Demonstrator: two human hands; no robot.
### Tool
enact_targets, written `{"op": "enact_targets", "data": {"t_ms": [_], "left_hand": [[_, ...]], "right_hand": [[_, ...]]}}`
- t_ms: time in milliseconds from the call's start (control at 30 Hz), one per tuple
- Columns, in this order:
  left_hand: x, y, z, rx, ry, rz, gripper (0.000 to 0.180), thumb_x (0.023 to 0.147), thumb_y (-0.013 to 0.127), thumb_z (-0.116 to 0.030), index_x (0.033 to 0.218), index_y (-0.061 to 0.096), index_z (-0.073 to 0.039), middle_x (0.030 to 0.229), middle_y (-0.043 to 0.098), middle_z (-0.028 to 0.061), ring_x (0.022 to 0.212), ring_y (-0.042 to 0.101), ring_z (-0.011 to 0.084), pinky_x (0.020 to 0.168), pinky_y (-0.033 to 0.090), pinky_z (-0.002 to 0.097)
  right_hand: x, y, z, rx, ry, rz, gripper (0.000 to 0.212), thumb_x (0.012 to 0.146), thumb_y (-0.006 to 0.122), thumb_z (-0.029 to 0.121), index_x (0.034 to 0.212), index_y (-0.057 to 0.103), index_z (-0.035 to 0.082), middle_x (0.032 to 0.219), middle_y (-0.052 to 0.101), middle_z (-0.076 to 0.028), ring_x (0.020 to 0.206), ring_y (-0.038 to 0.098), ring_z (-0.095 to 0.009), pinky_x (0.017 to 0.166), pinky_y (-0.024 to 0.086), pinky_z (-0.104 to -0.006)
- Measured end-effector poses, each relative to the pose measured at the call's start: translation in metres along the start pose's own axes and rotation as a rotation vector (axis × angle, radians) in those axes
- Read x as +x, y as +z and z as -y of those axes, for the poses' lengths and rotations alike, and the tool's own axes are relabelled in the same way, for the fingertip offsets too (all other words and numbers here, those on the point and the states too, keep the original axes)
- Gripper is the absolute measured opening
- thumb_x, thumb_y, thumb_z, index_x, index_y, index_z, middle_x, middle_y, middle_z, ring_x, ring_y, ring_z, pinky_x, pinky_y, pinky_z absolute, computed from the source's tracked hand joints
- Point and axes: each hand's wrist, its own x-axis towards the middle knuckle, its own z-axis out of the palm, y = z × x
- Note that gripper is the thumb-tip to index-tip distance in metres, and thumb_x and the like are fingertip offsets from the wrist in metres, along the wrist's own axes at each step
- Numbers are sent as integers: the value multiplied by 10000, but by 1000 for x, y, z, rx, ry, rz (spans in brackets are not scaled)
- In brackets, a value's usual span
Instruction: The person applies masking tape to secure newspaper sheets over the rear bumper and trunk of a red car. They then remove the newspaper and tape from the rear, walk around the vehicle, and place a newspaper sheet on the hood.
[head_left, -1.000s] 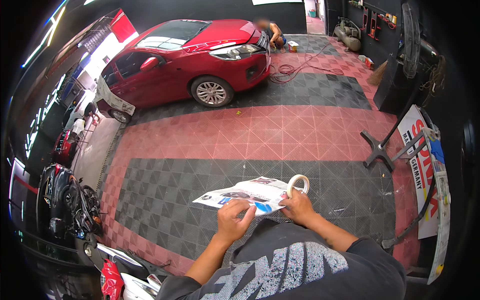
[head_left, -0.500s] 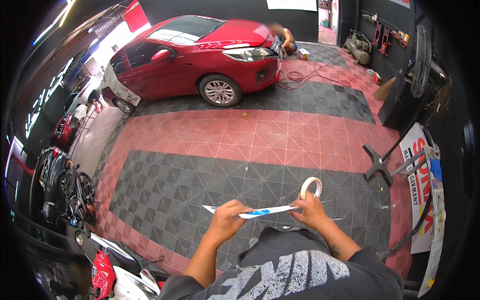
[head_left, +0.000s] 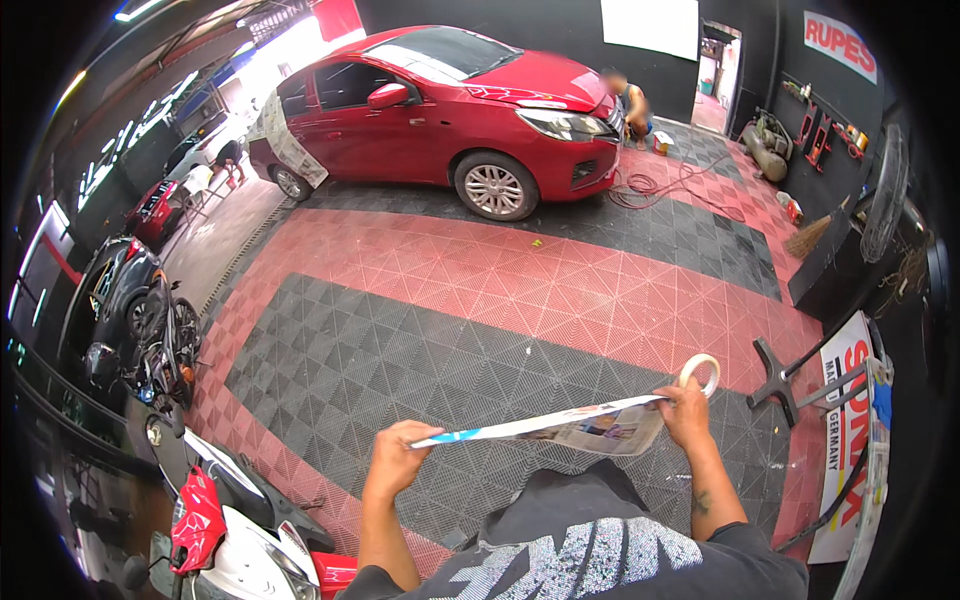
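Observation:
A long sheet of newspaper (head_left: 603, 432) is stretched between my two hands, its upper edge a narrow pale strip and its printed lower part hanging beneath toward the right. My left hand (head_left: 396, 458) pinches the strip's left end, beside a blue patch. At the other end my right hand (head_left: 686, 414) is closed on the newspaper's corner. A cream roll of masking tape (head_left: 714, 377) stands up from the same right hand, held at its lower rim. Whether tape runs along the paper's upper edge I cannot tell.
Ahead stands a red car (head_left: 420, 135) with newspaper over its rear side. A person (head_left: 635, 112) crouches at its front, near a red hose (head_left: 650, 190). A red and white motorbike (head_left: 250, 550) is close on my left; a black stand (head_left: 775, 385) stands on the right.
My hands have moved apart, the left one leftward and the right one rightward with the tape roll. The newspaper is drawn out longer, and its printed part now hangs open. My view has shifted.

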Motion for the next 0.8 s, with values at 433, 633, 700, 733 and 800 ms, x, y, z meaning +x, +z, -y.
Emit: {"op": "enact_targets", "data": {"t_ms": [433, 633, 700, 733, 800], "left_hand": [[91, 16, 60, 334, -112, -26, 241, 824, 731, -68, 1040, 823, -124, 1014, 759, 99, 974, 698, 312, 873, 538, 400], [184, 14, 77, 341, -191, -13, 232, 789, 781, -63, 1008, 827, -124, 963, 763, 113, 899, 727, 291, 812, 566, 382], [223, 13, 84, 364, -240, -28, 241, 786, 791, -62, 1015, 828, -128, 967, 768, 112, 897, 729, 281, 813, 569, 377], [242, 12, 89, 372, -268, -29, 246, 784, 796, -61, 1018, 829, -130, 970, 770, 112, 896, 731, 277, 813, 571, 374], [284, 12, 102, 353, -279, -20, 263, 775, 825, -68, 1029, 831, -139, 978, 778, 108, 900, 732, 271, 822, 574, 362]], "right_hand": [[104, 61, -12, -51, 72, 41, 170, 729, 858, 170, 890, 829, 125, 1046, 608, -159, 951, 650, -375, 845, 528, -488], [227, 113, -56, -44, 70, 4, 164, 748, 847, 152, 908, 831, 117, 1020, 601, -188, 945, 656, -362, 835, 539, -462], [281, 115, -54, 192, 133, 104, 169, 763, 839, 137, 929, 831, 107, 1015, 604, -149, 938, 655, -309, 810, 539, -430], [305, 114, -54, 305, 169, 159, 171, 770, 836, 129, 939, 831, 103, 1012, 605, -129, 935, 654, -282, 798, 540, -414], [355, 113, -57, 485, 203, 258, 161, 786, 830, 122, 945, 831, 91, 969, 609, -84, 903, 635, -213, 769, 525, -370]]}}
